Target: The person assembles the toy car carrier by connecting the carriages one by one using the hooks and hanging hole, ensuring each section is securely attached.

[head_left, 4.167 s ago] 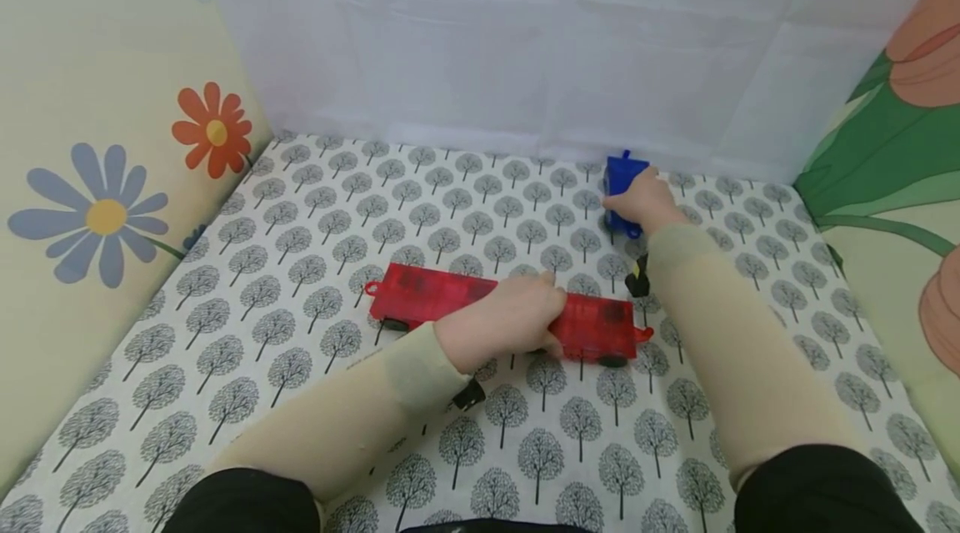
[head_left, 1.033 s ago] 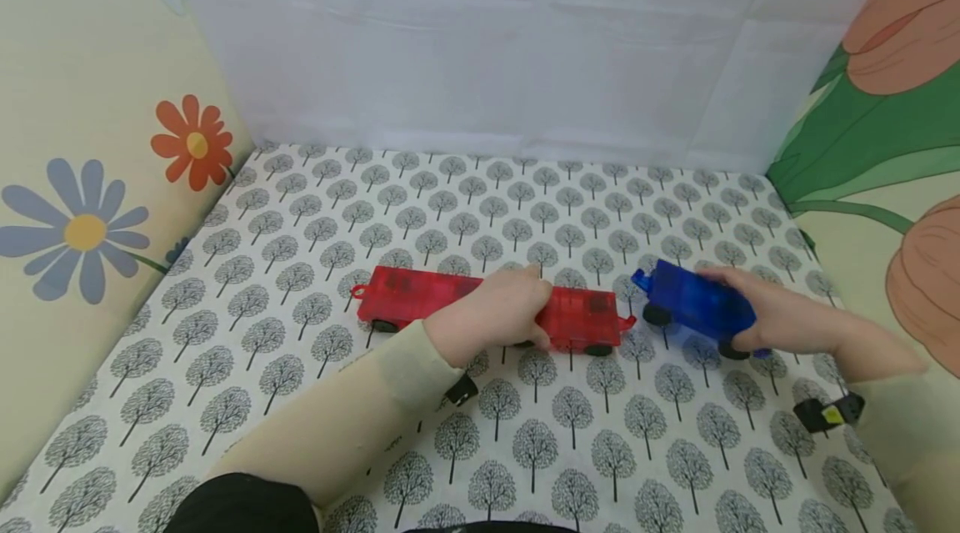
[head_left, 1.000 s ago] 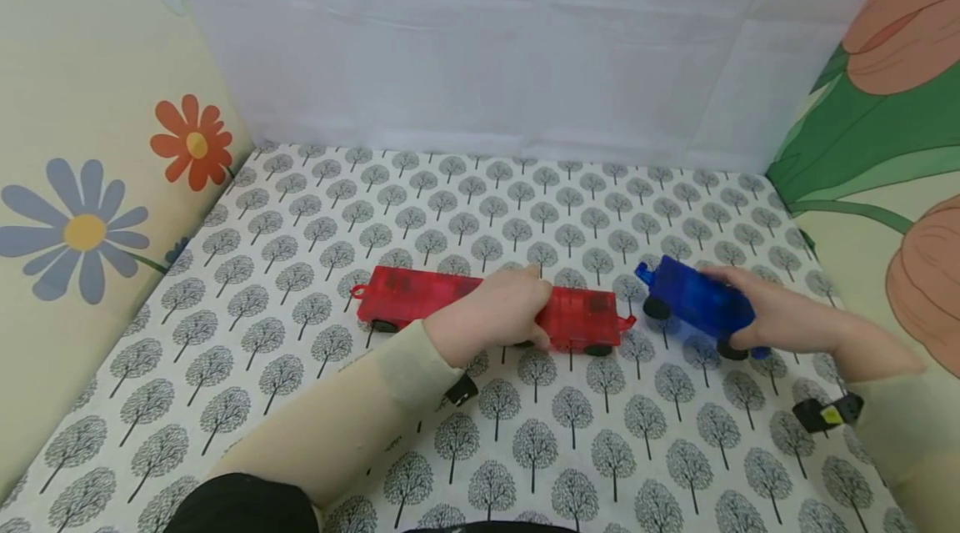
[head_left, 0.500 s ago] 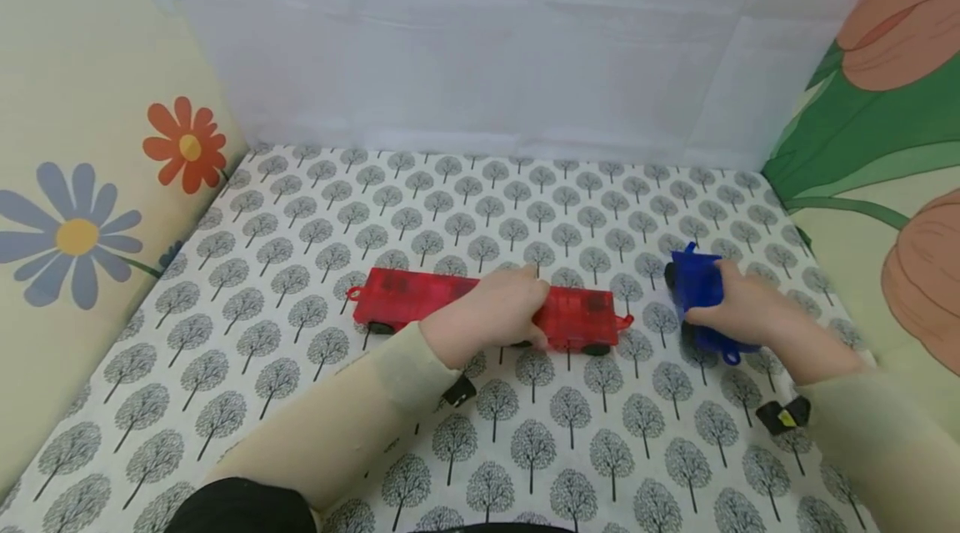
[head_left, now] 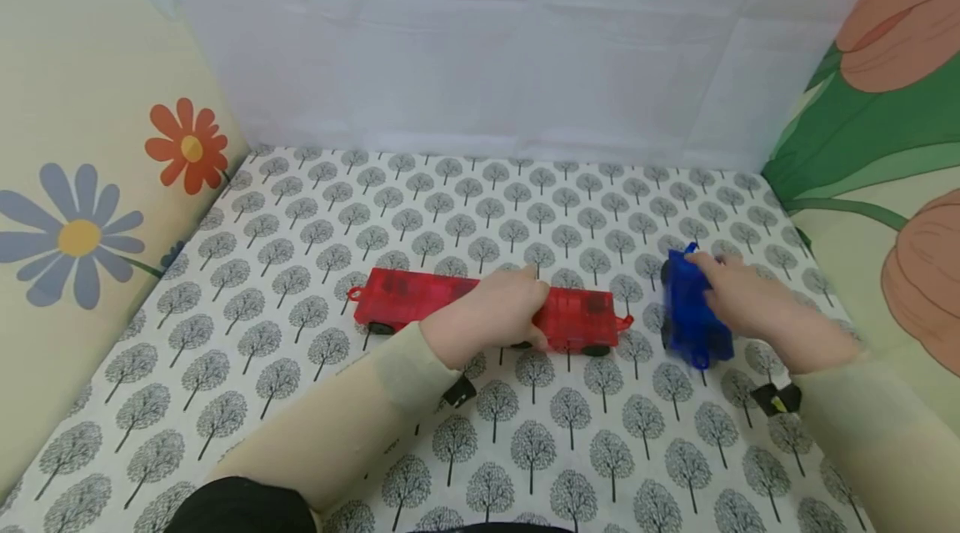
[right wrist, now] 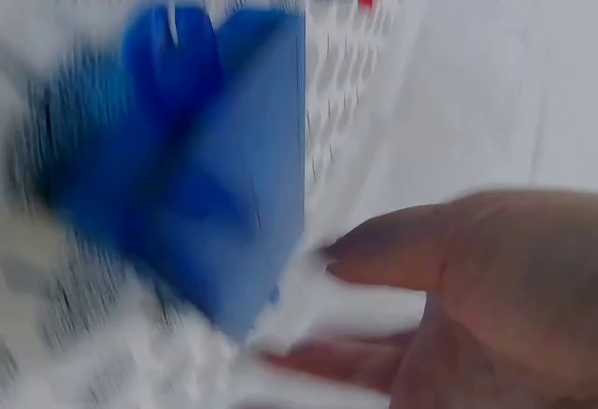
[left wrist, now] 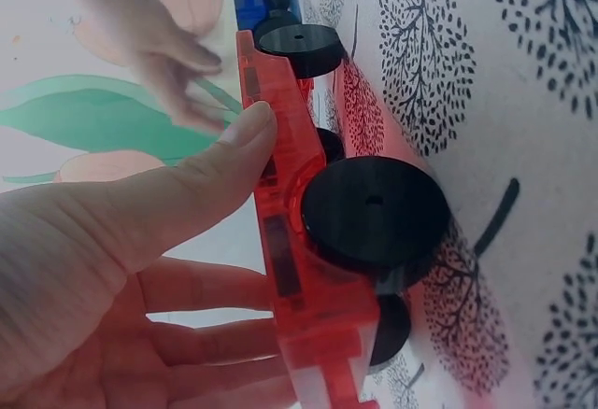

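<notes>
A long red translucent toy wagon section (head_left: 577, 320) with black wheels lies across the patterned cloth. It has a ring at its left end and a hook at its right end. My left hand (head_left: 491, 308) grips its middle, thumb on the near side, and hides whether it is one wagon or two coupled. To the right stands a shorter blue toy wagon (head_left: 686, 308), its ring end toward me. My right hand (head_left: 757, 308) is just right of it. In the blurred right wrist view, thumb and fingers (right wrist: 392, 246) are spread beside the blue wagon, apart from it.
The tree-print cloth (head_left: 420, 216) covers the table. A white sheet (head_left: 450, 41) hangs along the back. Flower-painted panels stand at the left (head_left: 67, 333) and the right (head_left: 832, 141).
My right hand brought the blue wagon from the back to the right of the red one, turned it lengthwise toward me, then let go. The left hand keeps its grip.
</notes>
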`<control>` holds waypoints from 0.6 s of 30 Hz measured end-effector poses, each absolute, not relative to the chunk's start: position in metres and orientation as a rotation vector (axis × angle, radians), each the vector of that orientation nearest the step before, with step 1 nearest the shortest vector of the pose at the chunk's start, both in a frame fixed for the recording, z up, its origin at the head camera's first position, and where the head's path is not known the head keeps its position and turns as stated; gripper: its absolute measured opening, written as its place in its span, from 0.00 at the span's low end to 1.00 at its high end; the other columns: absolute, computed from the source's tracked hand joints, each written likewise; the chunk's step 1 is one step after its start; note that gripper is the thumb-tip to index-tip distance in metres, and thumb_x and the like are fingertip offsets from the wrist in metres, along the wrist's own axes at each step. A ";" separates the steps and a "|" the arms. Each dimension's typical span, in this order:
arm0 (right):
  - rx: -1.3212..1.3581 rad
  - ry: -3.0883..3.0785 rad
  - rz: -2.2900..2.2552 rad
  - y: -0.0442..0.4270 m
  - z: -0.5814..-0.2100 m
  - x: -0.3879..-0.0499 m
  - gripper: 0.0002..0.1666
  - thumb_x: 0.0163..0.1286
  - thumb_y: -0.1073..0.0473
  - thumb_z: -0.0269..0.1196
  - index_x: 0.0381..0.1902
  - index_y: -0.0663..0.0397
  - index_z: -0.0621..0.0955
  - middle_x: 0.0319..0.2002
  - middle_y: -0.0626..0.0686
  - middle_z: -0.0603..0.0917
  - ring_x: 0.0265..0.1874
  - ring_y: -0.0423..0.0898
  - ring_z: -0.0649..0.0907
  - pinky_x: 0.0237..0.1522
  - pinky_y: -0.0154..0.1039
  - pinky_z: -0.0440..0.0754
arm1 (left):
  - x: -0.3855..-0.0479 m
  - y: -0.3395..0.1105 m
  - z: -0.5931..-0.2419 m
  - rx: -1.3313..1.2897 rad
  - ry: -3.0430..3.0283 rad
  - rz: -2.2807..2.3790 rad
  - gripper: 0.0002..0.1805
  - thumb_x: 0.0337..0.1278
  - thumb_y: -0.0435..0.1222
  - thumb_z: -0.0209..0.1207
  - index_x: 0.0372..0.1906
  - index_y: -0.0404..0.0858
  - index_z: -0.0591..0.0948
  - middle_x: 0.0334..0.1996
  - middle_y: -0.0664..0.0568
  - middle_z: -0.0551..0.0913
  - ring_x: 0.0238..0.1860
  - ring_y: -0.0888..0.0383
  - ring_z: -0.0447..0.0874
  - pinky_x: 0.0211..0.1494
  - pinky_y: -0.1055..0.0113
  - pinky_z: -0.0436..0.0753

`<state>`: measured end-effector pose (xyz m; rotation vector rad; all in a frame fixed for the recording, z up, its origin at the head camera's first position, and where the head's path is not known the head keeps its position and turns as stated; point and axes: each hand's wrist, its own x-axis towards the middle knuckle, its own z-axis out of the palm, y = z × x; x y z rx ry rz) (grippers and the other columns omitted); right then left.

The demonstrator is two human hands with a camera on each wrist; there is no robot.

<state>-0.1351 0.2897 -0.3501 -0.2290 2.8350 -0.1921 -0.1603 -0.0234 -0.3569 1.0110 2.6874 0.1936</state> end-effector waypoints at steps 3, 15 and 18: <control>-0.527 2.882 0.028 0.298 -0.350 -0.137 0.52 0.56 0.85 0.57 0.76 0.48 0.62 0.72 0.74 0.51 0.62 0.77 0.64 0.33 0.56 0.79 | -0.161 -0.022 -0.358 1.013 2.684 0.186 0.27 0.40 0.52 0.76 0.43 0.40 0.83 0.36 0.52 0.74 0.31 0.58 0.75 0.38 0.64 0.76; -0.780 2.863 0.169 0.310 -0.369 -0.140 0.62 0.41 0.86 0.70 0.72 0.39 0.69 0.74 0.69 0.49 0.66 0.76 0.59 0.49 0.79 0.64 | -0.163 -0.022 -0.360 1.021 2.690 0.168 0.27 0.40 0.53 0.76 0.43 0.40 0.83 0.36 0.52 0.74 0.31 0.58 0.75 0.38 0.64 0.75; -0.784 2.878 0.132 0.313 -0.369 -0.141 0.58 0.39 0.82 0.74 0.69 0.43 0.72 0.74 0.67 0.50 0.67 0.75 0.58 0.49 0.81 0.61 | -0.163 -0.022 -0.359 1.020 2.690 0.168 0.27 0.40 0.53 0.76 0.42 0.40 0.83 0.35 0.52 0.73 0.31 0.58 0.75 0.38 0.64 0.75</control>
